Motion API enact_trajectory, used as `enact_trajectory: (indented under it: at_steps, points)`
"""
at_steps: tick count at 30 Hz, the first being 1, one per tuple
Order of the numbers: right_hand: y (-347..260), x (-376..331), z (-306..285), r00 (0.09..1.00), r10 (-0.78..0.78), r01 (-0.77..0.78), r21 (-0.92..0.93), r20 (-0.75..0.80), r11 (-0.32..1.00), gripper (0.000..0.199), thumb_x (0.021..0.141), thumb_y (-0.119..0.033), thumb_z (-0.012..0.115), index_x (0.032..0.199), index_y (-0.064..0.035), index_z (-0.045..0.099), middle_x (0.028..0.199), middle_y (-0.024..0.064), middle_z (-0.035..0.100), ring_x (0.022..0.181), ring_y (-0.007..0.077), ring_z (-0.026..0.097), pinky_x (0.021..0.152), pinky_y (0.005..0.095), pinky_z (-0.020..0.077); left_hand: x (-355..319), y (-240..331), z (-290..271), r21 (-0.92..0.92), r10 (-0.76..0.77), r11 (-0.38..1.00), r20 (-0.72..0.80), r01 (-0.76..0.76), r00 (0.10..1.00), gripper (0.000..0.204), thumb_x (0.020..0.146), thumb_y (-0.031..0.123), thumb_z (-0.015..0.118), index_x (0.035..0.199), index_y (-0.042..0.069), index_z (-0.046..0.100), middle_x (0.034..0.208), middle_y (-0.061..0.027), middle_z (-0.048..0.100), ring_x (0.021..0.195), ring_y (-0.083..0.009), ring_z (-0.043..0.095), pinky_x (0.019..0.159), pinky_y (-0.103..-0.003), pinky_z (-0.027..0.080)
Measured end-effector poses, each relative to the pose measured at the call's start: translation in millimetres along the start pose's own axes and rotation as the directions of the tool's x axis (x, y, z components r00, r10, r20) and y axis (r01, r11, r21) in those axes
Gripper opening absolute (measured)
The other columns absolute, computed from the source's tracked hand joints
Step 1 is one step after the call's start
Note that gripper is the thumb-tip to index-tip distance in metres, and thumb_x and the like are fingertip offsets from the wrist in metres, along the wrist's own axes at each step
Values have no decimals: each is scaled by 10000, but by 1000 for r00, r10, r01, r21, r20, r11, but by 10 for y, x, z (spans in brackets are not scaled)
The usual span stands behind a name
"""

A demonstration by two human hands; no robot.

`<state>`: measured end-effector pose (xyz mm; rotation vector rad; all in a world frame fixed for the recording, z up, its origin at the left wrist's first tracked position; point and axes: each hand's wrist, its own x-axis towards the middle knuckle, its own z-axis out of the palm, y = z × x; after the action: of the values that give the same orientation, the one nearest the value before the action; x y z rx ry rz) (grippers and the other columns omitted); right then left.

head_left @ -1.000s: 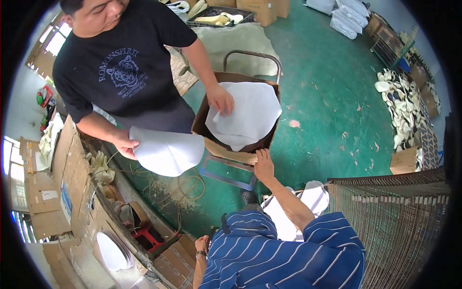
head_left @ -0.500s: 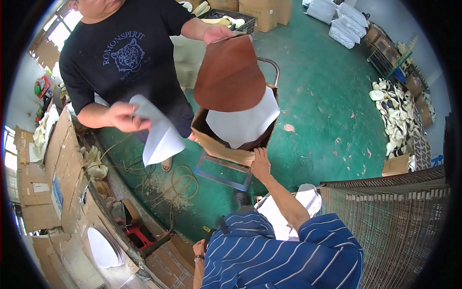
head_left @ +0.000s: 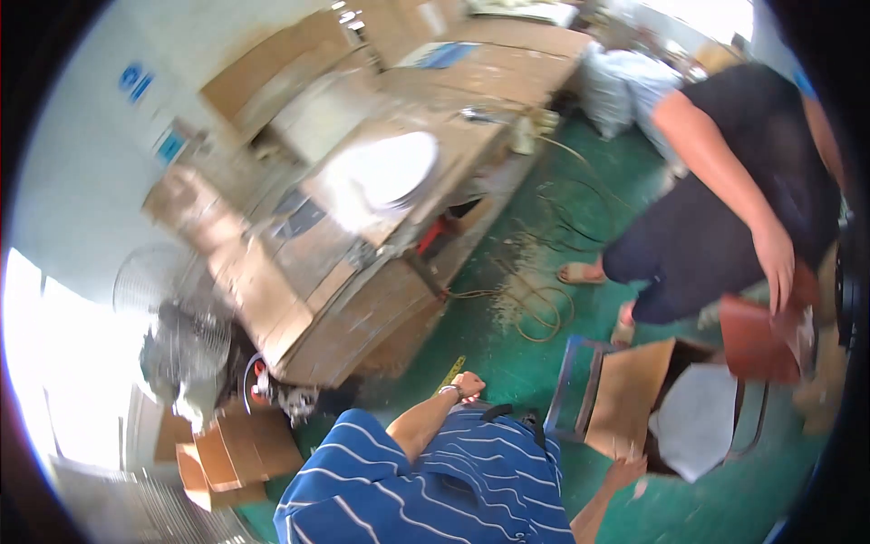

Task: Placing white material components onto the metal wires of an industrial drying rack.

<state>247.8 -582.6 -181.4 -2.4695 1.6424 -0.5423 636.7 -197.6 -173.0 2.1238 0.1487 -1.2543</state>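
Grasping with the right hand [head_left: 625, 471] an open brown cardboard box [head_left: 625, 394] containing a white angular sheet [head_left: 696, 422]; curling the left hand [head_left: 468, 386], grip unclear.

Open cardboard box [head_left: 625, 394] with a white sheet [head_left: 698, 417] inside.
On my feed, the brown box sits on a metal-framed trolley [head_left: 562, 385], its top open; I see the pale sheet, angular in outline, lying across much of the opening.

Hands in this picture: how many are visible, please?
3: the left hand, near the striped shirt; the right hand, on the open box; the co-worker's hand, at the brown sheet. The co-worker's other hand seems hidden.
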Motion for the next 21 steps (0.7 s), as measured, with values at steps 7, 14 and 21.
enact_trajectory:
  at_steps: [7, 14, 21]
  points:
    - [175, 78, -52, 980, -181, 197, -248, 88, 948, 812, 971, -598, 437, 1421, 79, 433, 1390, 326, 466, 1283, 434, 477, 1062, 519, 402, 81, -675, 16, 6, -9, 1000, -363, 12, 932, 225, 753, 161, 685, 960, 158, 774, 967, -182, 734, 986, -302, 702, 851, -404, 573]
    - [-1193, 356, -259, 855, -491, 490, 51, 169, 870, 722, 950, -516, 476, 1393, 54, 466, 1353, 302, 507, 1259, 422, 504, 1049, 498, 416, 68, -1551, 65, -261, -399, 917, -617, 302, 678, 207, 789, 77, 665, 967, 131, 757, 1134, -225, 619, 1083, -383, 643, 913, -437, 555]
    - [-3885, 461, -192, 589, -747, 518, 566, 308, 641, 637, 929, -434, 516, 1364, 30, 498, 1316, 279, 548, 1235, 411, 532, 1035, 477, 430, 8, -2046, 95, -474, -608, 789, -510, 391, 609, 219, 868, 290, 691, 957, 118, 794, 981, -204, 733, 954, -349, 718, 838, -429, 579]
